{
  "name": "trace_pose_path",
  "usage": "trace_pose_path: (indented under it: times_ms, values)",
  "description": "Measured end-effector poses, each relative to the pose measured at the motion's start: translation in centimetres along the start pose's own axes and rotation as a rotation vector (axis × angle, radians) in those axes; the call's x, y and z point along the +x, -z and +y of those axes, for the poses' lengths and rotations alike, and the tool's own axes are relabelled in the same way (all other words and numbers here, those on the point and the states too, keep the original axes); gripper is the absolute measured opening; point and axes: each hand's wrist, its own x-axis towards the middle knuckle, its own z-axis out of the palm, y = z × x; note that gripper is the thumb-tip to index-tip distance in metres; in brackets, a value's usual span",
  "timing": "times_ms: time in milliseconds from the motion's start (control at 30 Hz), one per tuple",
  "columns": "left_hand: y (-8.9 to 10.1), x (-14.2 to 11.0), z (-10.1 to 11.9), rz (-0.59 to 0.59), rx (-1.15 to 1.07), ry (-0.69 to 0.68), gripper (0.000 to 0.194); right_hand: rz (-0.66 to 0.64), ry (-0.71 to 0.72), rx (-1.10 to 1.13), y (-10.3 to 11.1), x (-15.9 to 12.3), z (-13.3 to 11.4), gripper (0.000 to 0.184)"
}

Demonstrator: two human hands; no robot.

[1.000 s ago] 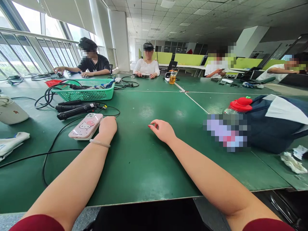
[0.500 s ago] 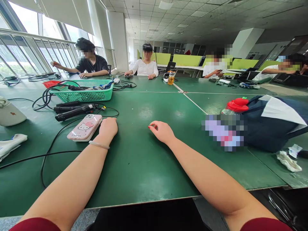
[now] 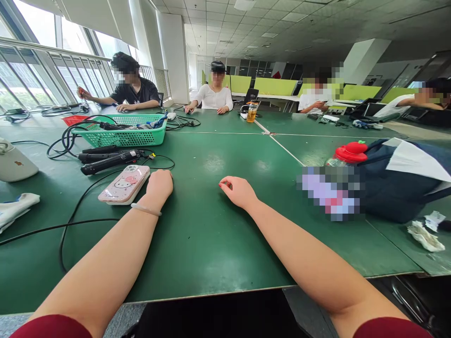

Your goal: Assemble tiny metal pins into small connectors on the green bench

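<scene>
Left hand (image 3: pixel 159 188): folded, fingertips hidden, grip cannot be told. Right hand (image 3: pixel 239 191): loosely curled, thumb and forefinger close; whether the tips meet cannot be told. Green tabletop (image 3: pixel 195 225) gives open room between them, running to a straight near edge. Noted left to right: perforated plastic basket (image 3: pixel 123 138); glossy, round-cornered pink Hello Kitty smartphone (image 3: pixel 124 184); slumped navy bag (image 3: pixel 398 188). Smartphone lies just left of the left hand, contact unclear.
</scene>
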Motion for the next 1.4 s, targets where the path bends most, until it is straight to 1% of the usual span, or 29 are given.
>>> trace_pose_path:
  times_ms: [67, 300, 433, 533, 633, 700, 800, 867, 967, 1067, 1167, 1200, 1300, 1367, 1400]
  values:
    - [0.0, -0.1, 0.1, 0.025, -0.019, 0.005, 0.035, -0.003, -0.002, -0.003, 0.0, 0.0, 0.1, 0.022]
    - [0.5, -0.4, 0.7, 0.055, 0.0, 0.063, 0.035, -0.001, -0.005, -0.006, -0.1, 0.1, 0.2, 0.021]
    - [0.6, -0.5, 0.8, 0.062, -0.014, 0.069, 0.036, -0.002, 0.002, -0.009, -0.2, 0.2, 0.3, 0.021]
    - [0.5, -0.4, 0.6, 0.076, -0.03, 0.068, 0.037, -0.004, 0.0, -0.012, -0.2, 0.2, 0.4, 0.021]
    - [0.0, 0.0, 0.2, 0.132, -0.056, 0.048, 0.038, -0.01, -0.004, -0.005, -0.2, 0.1, 0.3, 0.021]
    - [-0.4, 0.3, -0.2, 0.167, -0.1, 0.057, 0.04, -0.015, -0.005, 0.003, -0.2, 0.1, 0.3, 0.021]
    - [-1.1, 0.9, -0.7, 0.194, -0.225, 0.119, 0.044, -0.03, -0.01, 0.011, -0.2, 0.1, 0.3, 0.022]
    - [-1.5, 1.2, -0.9, 0.158, -0.349, 0.142, 0.045, -0.037, -0.012, 0.012, -0.2, 0.1, 0.4, 0.022]
    - [-1.8, 1.4, -0.7, 0.055, -0.534, 0.13, 0.042, -0.06, 0.007, 0.026, -0.3, 0.2, 0.4, 0.022]
    - [-1.9, 1.0, 0.8, -0.012, -0.673, 0.04, 0.037, -0.142, 0.07, 0.028, -0.6, 0.3, 0.5, 0.022]
    - [-1.8, -0.5, 3.5, -0.05, -0.853, -0.12, 0.033, -0.196, 0.132, -0.041, -1.0, 0.5, 0.4, 0.033]
    - [-1.7, -1.2, 4.6, -0.077, -0.951, -0.154, 0.032, -0.202, 0.142, -0.077, -1.2, 0.5, 0.3, 0.037]
    - [-1.1, -3.3, 7.5, -0.204, -1.337, -0.224, 0.032, -0.199, 0.167, -0.191, -1.6, 0.6, 0.0, 0.044]
    - [-0.6, -4.3, 8.7, -0.238, -1.51, -0.259, 0.029, -0.181, 0.18, -0.256, -1.8, 0.5, -0.2, 0.047]
    - [-0.4, -4.6, 9.0, -0.244, -1.575, -0.247, 0.028, -0.174, 0.184, -0.278, -1.9, 0.4, -0.3, 0.047]
